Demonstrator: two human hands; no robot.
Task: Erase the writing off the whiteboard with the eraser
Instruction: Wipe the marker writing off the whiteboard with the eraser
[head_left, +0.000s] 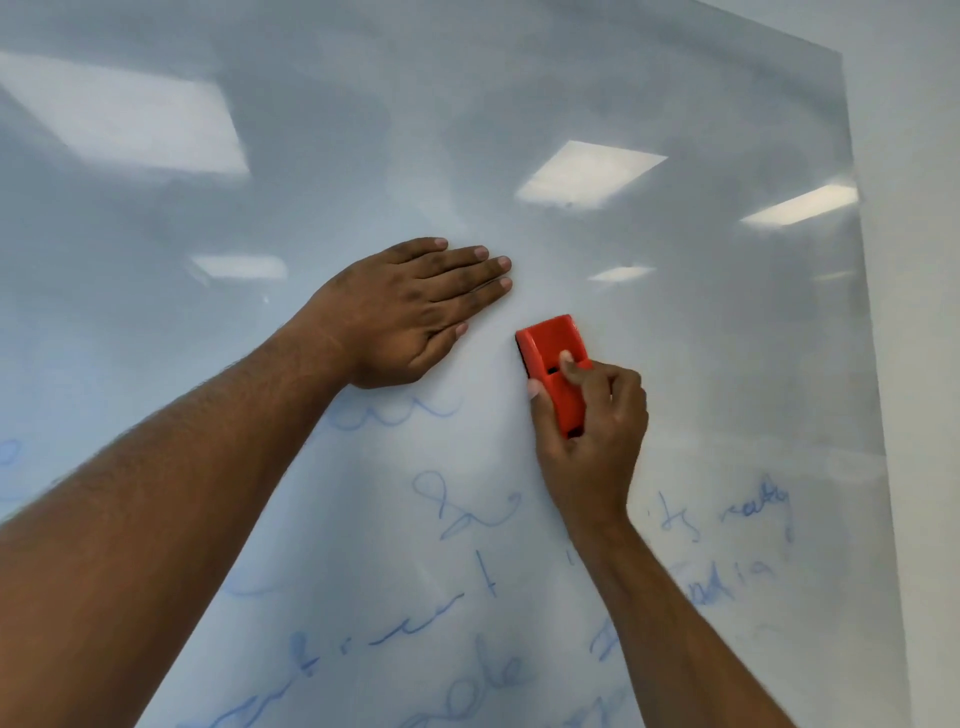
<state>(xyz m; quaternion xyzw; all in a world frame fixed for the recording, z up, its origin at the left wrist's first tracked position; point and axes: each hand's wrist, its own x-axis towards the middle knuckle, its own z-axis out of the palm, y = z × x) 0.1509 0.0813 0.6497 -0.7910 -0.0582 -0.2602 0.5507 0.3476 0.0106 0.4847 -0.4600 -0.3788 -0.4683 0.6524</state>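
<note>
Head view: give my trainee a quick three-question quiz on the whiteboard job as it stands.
1. True or false: the left hand lies flat and open on the whiteboard.
2. Which hand holds the red eraser? A) left B) right C) neither
3. Fill in: the blue writing that remains lies mostly ____ the eraser.

Key
1. True; the palm and fingers are spread against the board.
2. B; the right hand grips it against the board.
3. Below; the area above the hands looks clean apart from light reflections.
</note>
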